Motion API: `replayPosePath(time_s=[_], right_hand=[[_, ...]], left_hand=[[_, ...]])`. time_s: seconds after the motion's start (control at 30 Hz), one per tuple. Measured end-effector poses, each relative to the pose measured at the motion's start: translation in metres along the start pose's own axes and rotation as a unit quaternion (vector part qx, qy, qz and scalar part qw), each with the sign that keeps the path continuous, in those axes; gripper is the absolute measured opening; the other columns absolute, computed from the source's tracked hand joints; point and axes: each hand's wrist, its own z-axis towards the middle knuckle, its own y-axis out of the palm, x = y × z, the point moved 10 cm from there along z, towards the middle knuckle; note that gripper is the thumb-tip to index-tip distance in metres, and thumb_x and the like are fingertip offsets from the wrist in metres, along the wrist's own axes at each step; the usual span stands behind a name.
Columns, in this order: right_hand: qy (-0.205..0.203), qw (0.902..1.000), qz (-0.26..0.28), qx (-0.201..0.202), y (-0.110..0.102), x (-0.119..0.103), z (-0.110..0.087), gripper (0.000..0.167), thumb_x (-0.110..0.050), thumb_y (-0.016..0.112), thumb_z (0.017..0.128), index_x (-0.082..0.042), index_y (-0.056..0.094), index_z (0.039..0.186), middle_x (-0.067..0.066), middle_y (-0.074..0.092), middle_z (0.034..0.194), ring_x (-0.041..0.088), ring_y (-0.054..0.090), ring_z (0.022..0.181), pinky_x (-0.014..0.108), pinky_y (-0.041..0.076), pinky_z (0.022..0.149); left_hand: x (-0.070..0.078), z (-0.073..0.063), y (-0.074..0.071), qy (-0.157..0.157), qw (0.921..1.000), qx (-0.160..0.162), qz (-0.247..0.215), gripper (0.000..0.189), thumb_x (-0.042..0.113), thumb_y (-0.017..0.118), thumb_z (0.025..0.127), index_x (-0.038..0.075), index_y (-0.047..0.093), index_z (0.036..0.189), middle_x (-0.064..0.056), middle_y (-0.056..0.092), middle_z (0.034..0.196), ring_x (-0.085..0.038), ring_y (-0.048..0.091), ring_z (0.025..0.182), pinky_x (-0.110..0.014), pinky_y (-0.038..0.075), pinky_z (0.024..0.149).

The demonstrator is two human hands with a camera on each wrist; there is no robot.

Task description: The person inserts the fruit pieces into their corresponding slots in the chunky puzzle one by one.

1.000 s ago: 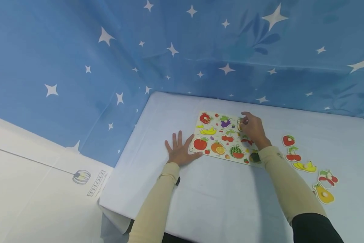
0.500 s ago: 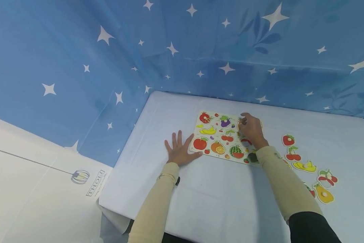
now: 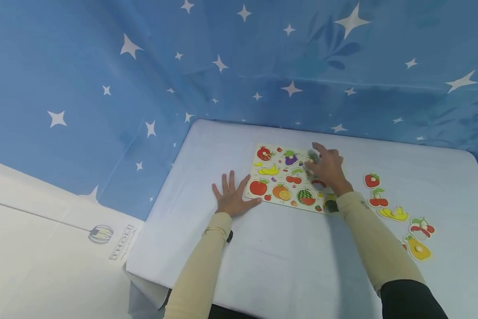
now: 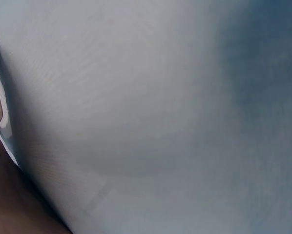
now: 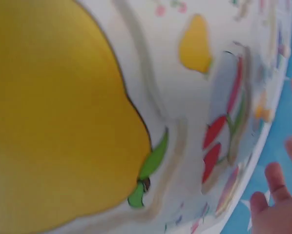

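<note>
A fruit puzzle board lies on the white table, its pictures including apple, orange, watermelon, bananas and grapes. My left hand is spread flat on the table, its index finger and thumb at the board's left edge; only a bit of that hand enters the left wrist view. Over the board's right part hovers my right hand, thumb and index finger apart around the pineapple. In the right wrist view the right hand's fingers are loose and blurred, with nothing seen between them. Part of the board's right side is hidden.
Several loose fruit pieces lie to the right: a strawberry, cherries, bananas, another red fruit piece and a yellow pear-shaped piece. A blue star-patterned curtain hangs behind the table.
My right hand's thumb and fingers have spread apart at the pineapple, where they were pinched together before. The left hand stays at the board's edge. The head view has shifted slightly.
</note>
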Motion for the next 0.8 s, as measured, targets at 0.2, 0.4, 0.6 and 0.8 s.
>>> replayPosePath(time_s=[0.2, 0.4, 0.6, 0.8], right_hand=[[-0.016, 0.9998, 0.001, -0.006, -0.015, -0.001, -0.007, 0.1, -0.033, 0.08, 0.097, -0.012, 0.017, 0.173, 0.017, 0.006, 0.179, 0.05, 0.009, 0.16, 0.08, 0.007, 0.117], [0.012, 0.9998, 0.008, -0.01, -0.034, 0.011, -0.021, 0.102, -0.03, 0.081, 0.097, -0.013, 0.015, 0.173, 0.015, 0.002, 0.179, 0.045, 0.007, 0.162, 0.079, 0.004, 0.119], [0.035, 0.9986, 0.039, -0.009, -0.059, 0.031, -0.039, 0.1, -0.032, 0.077, 0.1, -0.014, 0.012, 0.174, 0.017, 0.003, 0.179, 0.052, 0.009, 0.16, 0.078, 0.002, 0.12], [0.073, 0.9968, 0.032, 0.002, -0.089, 0.056, -0.058, 0.096, -0.033, 0.075, 0.102, -0.015, 0.012, 0.174, 0.031, 0.021, 0.172, 0.06, 0.021, 0.153, 0.084, 0.016, 0.113]], left_hand=[[0.002, -0.001, -0.002, 0.003, 1.0, 0.0, 0.0, 0.1, 0.083, 0.062, 0.085, 0.043, 0.027, 0.17, -0.012, -0.003, 0.18, -0.041, -0.01, 0.162, -0.077, -0.009, 0.118], [0.002, -0.003, -0.001, 0.003, 0.9999, -0.005, -0.01, 0.101, 0.083, 0.062, 0.085, 0.042, 0.027, 0.17, -0.013, -0.005, 0.18, -0.041, -0.011, 0.162, -0.077, -0.01, 0.118], [0.003, -0.007, -0.004, 0.0, 0.9999, -0.005, -0.016, 0.1, 0.08, 0.064, 0.086, 0.041, 0.028, 0.17, -0.013, -0.006, 0.18, -0.041, -0.013, 0.162, -0.076, -0.012, 0.118], [0.01, -0.011, -0.006, -0.004, 0.9997, -0.022, -0.014, 0.101, 0.078, 0.064, 0.087, 0.039, 0.026, 0.171, -0.014, -0.007, 0.179, -0.041, -0.013, 0.162, -0.075, -0.013, 0.118]])
